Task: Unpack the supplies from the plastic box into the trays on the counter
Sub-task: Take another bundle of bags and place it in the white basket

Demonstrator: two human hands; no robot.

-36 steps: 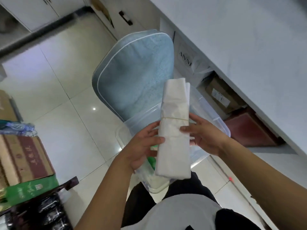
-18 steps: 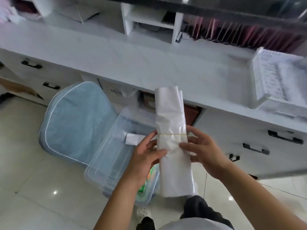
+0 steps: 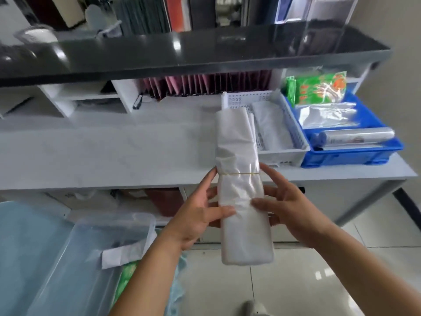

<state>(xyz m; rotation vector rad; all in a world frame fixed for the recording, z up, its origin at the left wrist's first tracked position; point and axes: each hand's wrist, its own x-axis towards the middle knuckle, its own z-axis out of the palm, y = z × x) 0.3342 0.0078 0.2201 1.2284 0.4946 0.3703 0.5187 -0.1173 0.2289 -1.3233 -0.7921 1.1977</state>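
A long, flat bundle of folded translucent white plastic bags (image 3: 242, 190) is held upright in the air in front of the counter, cinched about halfway up by a thin yellow rubber band (image 3: 239, 173). The film is soft and crinkled above the band and smoother and milky below, ending in a rounded, squared-off bottom edge. The left hand (image 3: 200, 215) grips it from the left, thumb laid across the front and fingers curled behind; the right hand (image 3: 289, 208) grips it from the right in the same way, thumb on the front face just below the band. The fingers behind the bundle are mostly hidden by it.

The bundle's top end overlaps, in view, the near left corner of a white perforated plastic tray (image 3: 284, 153) on the pale counter (image 3: 114, 156); whether it touches the tray cannot be told. A similar cloudy bag bundle (image 3: 271, 126) lies inside that tray. Touching its right side is a blue plastic tray (image 3: 355, 156) holding green printed packets (image 3: 319, 90), clear film bags (image 3: 328, 115) and a shiny roll (image 3: 355, 137) whose label is too blurred to read.

Low on the left, the clear plastic box (image 3: 75, 258) rests on a light-blue padded chair (image 3: 25, 247), cut off by the frame edge; a white paper label (image 3: 118, 254) and something green (image 3: 125, 277) show through its wall, partly covered by the left forearm. Above the counter runs a glossy black shelf (image 3: 205, 51), with pink folders (image 3: 205, 85) under it.
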